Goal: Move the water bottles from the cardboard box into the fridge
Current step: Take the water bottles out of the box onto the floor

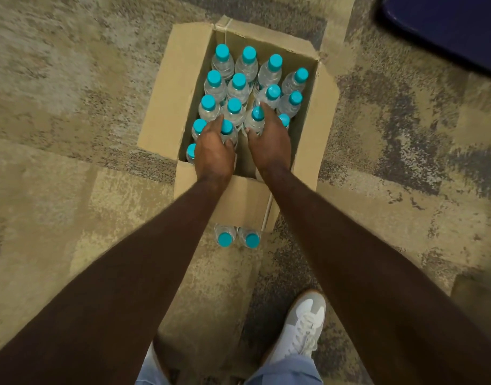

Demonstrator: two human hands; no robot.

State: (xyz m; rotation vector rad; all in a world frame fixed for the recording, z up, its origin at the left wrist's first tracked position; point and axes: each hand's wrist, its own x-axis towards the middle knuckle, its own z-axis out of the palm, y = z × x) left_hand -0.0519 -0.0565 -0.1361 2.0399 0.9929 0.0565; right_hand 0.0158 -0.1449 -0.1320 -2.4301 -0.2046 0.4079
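Reaching: both bare arms stretched down from the near edge into an open brown cardboard box (169, 87) on mottled beige-and-grey carpet (72, 79).
Left hand (214, 151): fingers curled round a clear plastic water bottle with a turquoise cap (228, 132) in the near-left part of the box; cap showing between thumb and fingers.
Right hand (269, 140): wrapped round a second clear turquoise-capped bottle (254, 120) just right of the first; fingertips reaching up beside its cap, thumb on the near side.
Other bottles in the box (238, 84): upright, packed in rows from the far wall toward the hands, caps up, bodies touching; exact count hard to fix, since a few sit partly hidden under the hands.
Near-right corner of the box: bare cardboard floor showing between the two wrists.
Two bottles outside (237, 237): standing side by side on the carpet, just against the near wall of the box.
Box flaps: folded outward on left, right and far sides.
White lace-up sneaker (299, 332): on the carpet near right, below a light blue trouser leg (283, 368).
Dark blue object (447, 26): far right corner, possibly furniture, too cropped to tell.
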